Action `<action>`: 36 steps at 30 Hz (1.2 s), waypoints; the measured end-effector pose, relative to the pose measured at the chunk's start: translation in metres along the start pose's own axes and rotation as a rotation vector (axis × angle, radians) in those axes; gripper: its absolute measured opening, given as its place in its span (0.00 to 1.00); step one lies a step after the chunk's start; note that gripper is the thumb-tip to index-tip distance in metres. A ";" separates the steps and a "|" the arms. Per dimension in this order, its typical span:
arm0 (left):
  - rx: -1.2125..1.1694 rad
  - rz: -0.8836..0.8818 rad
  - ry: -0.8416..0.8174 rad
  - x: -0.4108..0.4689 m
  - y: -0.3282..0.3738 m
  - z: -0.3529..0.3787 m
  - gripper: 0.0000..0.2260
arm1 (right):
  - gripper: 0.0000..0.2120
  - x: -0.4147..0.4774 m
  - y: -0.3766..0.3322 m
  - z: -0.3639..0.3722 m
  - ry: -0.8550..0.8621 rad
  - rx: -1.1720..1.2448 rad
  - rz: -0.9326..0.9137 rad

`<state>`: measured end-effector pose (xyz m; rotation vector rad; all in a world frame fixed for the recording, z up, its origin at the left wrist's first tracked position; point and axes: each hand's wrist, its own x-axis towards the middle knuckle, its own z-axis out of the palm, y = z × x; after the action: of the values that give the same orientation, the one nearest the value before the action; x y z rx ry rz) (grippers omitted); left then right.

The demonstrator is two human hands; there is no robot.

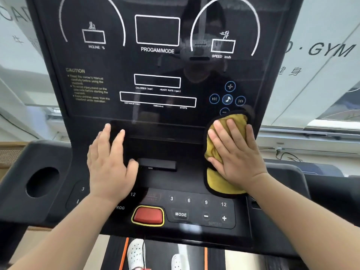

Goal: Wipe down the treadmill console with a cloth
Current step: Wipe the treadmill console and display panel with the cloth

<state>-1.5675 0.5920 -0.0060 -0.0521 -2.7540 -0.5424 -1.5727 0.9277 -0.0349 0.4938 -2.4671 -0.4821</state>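
Observation:
The black treadmill console (pixel 157 61) fills the view, with white display outlines and blue music buttons at the right. A yellow cloth with a black edge (pixel 216 180) lies flat against the console's lower right part. My right hand (pixel 233 151) presses on it with straight, spread fingers. My left hand (pixel 109 162) rests flat on the console's lower middle shelf, left of a small black slot, fingers straight and holding nothing.
A red stop button (pixel 148 215) with a yellow rim sits below the hands, beside the MODE, minus and plus keys (pixel 202 215). A round cup holder (pixel 42 182) is at the left. White shoes (pixel 136 254) stand on the belt below. Windows lie behind.

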 end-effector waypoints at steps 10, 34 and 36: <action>-0.085 -0.065 -0.031 -0.009 -0.039 -0.014 0.32 | 0.28 0.062 -0.043 -0.022 -0.013 0.065 -0.203; -0.103 -0.066 -0.270 -0.007 -0.059 -0.020 0.32 | 0.28 0.043 -0.001 -0.020 0.052 0.045 -0.271; -0.116 -0.065 -0.268 -0.007 -0.061 -0.021 0.32 | 0.28 0.035 0.010 -0.020 0.029 0.021 -0.274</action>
<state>-1.5607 0.5275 -0.0125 -0.0671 -2.9883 -0.7638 -1.5901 0.9163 0.0012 0.8480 -2.3890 -0.5530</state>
